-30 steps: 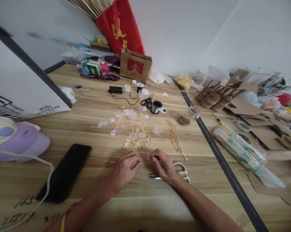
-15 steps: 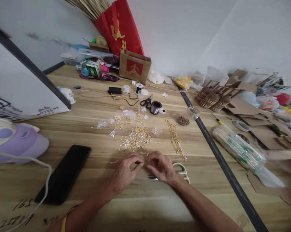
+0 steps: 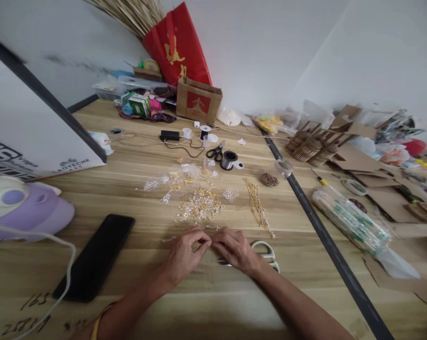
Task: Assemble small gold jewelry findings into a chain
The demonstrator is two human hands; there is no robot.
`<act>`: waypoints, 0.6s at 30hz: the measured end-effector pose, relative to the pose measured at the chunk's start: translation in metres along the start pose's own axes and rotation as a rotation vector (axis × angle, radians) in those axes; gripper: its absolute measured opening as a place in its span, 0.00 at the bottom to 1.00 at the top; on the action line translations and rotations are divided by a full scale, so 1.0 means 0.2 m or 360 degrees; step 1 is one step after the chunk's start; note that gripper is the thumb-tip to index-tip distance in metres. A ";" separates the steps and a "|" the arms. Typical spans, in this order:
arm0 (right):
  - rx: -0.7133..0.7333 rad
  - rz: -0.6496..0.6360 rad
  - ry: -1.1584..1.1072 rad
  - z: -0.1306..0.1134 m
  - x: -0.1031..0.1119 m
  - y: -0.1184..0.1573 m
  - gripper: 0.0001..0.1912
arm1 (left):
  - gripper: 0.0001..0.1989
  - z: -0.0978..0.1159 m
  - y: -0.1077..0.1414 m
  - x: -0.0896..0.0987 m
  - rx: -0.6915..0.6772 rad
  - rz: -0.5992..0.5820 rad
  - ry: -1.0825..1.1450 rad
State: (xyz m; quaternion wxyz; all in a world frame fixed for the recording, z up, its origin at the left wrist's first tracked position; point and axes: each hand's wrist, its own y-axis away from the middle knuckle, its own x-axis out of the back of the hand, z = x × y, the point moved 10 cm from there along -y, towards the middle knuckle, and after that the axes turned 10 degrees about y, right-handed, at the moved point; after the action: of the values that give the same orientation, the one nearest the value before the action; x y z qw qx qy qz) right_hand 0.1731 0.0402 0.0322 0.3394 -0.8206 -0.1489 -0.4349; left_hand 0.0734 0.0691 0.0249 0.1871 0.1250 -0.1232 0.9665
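Observation:
My left hand (image 3: 187,250) is closed in a pinch, thumb against fingertips. My right hand (image 3: 236,248) is closed too, its fingertips meeting those of the left. Whatever lies between them is too small to make out. Just beyond the hands, parts of a thin silver chain (image 3: 169,239) show on the table. A heap of gold and silver jewelry findings (image 3: 200,205) lies ahead of the fingertips. White-handled scissors (image 3: 265,244) lie partly hidden under my right hand. Gold chains (image 3: 256,205) stretch out to the right of the heap.
Small plastic bags of findings (image 3: 174,175), black scissors (image 3: 215,152) and a wire spool (image 3: 228,160) sit beyond the heap. A jar of beads (image 3: 270,178) stands to the right. A black phone (image 3: 95,257) lies left, and wrapped sticks (image 3: 350,217) lie far right.
My right hand has moved left, its fingers closing up to the left hand's fingertips. The left hand stays pinched in nearly the same place. The view has shifted slightly.

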 end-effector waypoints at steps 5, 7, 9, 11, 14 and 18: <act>0.0006 0.0032 0.0038 -0.01 0.02 -0.01 0.06 | 0.08 0.00 0.00 0.00 -0.0019 0.0008 -0.0022; 0.0016 0.0048 0.0088 -0.02 0.03 -0.01 0.07 | 0.08 0.00 0.00 0.01 -0.0025 0.0025 -0.0037; 0.0015 0.0053 0.0147 -0.03 0.04 -0.02 0.08 | 0.08 0.00 0.00 0.01 -0.0026 0.0037 -0.0041; 0.0013 0.0047 0.0197 -0.04 0.04 -0.02 0.09 | 0.07 -0.01 0.00 0.01 -0.0018 0.0042 -0.0036; 0.0036 0.0063 0.0219 -0.04 0.05 -0.03 0.09 | 0.08 -0.01 -0.01 0.01 -0.0004 0.0050 -0.0029; 0.0034 0.0068 0.0231 -0.04 0.05 -0.02 0.09 | 0.08 -0.03 -0.01 0.01 0.0007 0.0066 -0.0016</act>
State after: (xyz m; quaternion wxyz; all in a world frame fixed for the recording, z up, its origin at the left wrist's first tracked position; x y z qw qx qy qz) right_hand 0.1712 0.0376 0.0453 0.3671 -0.7862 -0.1110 -0.4845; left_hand 0.0703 0.0730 0.0212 0.1660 0.1277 -0.1248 0.9698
